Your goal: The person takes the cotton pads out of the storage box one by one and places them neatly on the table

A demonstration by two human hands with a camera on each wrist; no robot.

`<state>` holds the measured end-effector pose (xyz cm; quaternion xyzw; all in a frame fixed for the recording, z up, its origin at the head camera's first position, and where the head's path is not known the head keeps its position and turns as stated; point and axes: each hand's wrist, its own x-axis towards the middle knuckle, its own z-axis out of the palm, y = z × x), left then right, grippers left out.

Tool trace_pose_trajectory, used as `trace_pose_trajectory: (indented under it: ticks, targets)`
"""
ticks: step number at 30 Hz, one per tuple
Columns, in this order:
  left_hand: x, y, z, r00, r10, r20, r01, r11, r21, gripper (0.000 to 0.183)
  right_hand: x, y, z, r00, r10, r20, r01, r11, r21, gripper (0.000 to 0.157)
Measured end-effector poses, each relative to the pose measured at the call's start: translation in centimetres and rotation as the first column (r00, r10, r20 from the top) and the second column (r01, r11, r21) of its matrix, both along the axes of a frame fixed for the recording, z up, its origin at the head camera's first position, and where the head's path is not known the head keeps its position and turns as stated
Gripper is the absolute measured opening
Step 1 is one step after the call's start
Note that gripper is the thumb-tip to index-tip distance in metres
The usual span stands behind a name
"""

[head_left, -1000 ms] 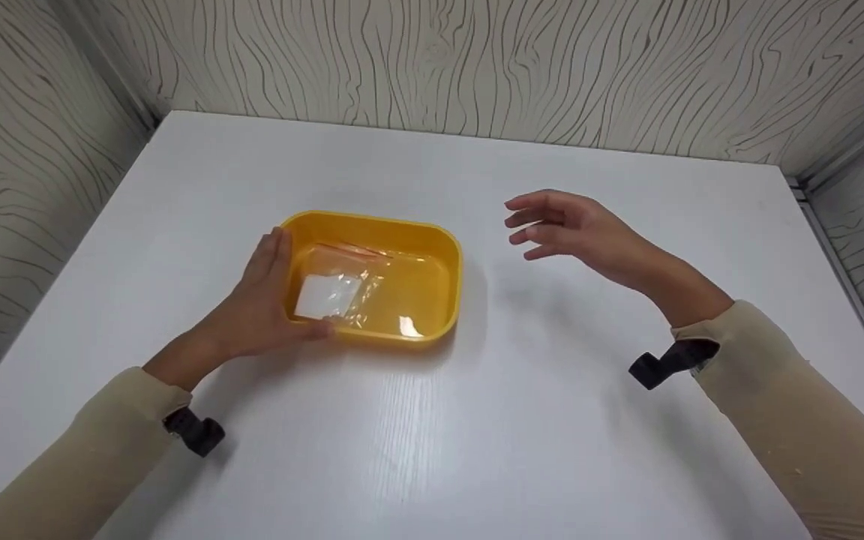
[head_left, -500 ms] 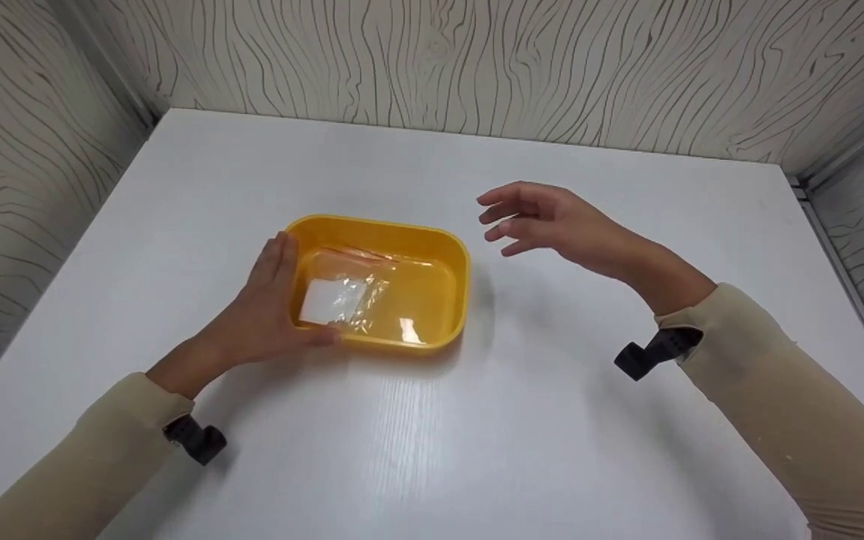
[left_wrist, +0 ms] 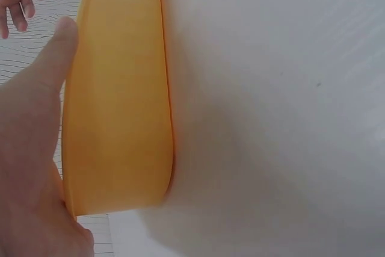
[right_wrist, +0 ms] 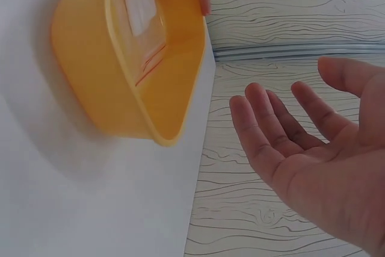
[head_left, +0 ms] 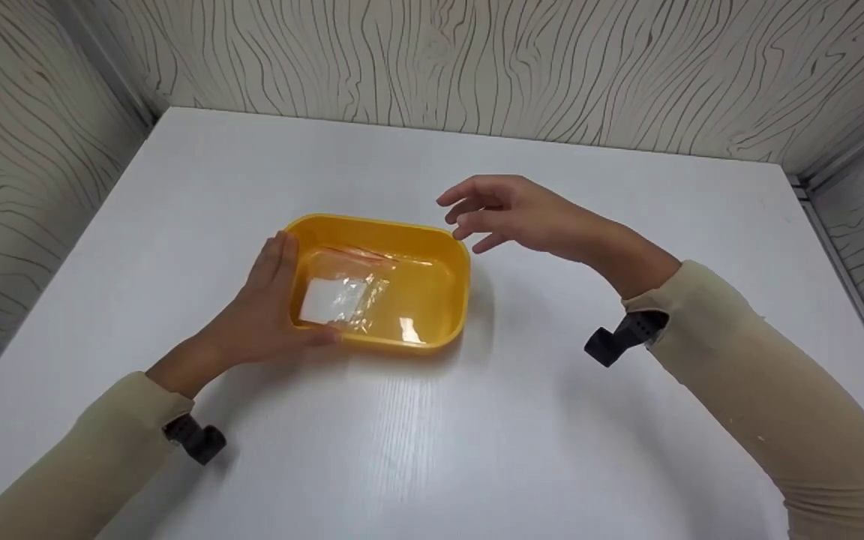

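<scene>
A yellow plastic box (head_left: pixel 432 300), rectangular with rounded corners and without a lid, stands on the white table. Inside it, on the left, lies a clear zip bag (head_left: pixel 368 296) with a red-lined strip and a white piece (head_left: pixel 325 301) in or under it; I cannot tell which. My left hand (head_left: pixel 259 315) holds the box's left end, fingers along the left wall and thumb at the near rim; in the left wrist view its thumb (left_wrist: pixel 57 49) lies against the rim. Above the box's far right corner hovers my right hand (head_left: pixel 503 210), fingers loosely bent, holding nothing.
The white table (head_left: pixel 417 450) runs back to a wall with a wood-grain pattern (head_left: pixel 432 67), with similar panels at both sides. Each wrist carries a small black camera mount (head_left: pixel 196 439).
My right hand has moved left, from well right of the box to over its far right corner. The box shifted slightly right and nearer with my left hand on it, then stayed still.
</scene>
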<state>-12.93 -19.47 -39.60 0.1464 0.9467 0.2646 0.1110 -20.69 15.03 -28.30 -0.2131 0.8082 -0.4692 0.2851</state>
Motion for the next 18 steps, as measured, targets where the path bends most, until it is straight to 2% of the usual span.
trace_pose_trajectory:
  ticks: [8, 18]
  targets:
    - [0.2, 0.0, 0.2, 1.000, 0.001, 0.018, -0.001, 1.000, -0.012, 0.143, -0.2, -2.0, 0.0, 0.999, 0.006, 0.050, -0.007, 0.999, 0.032, 0.037]
    - [0.1, 0.2, 0.3, 1.000, 0.000, 0.029, 0.001, 0.999, -0.035, 0.143, -0.7, -4.1, -0.3, 0.997, 0.007, 0.073, -0.011, 0.998, 0.056, 0.036]
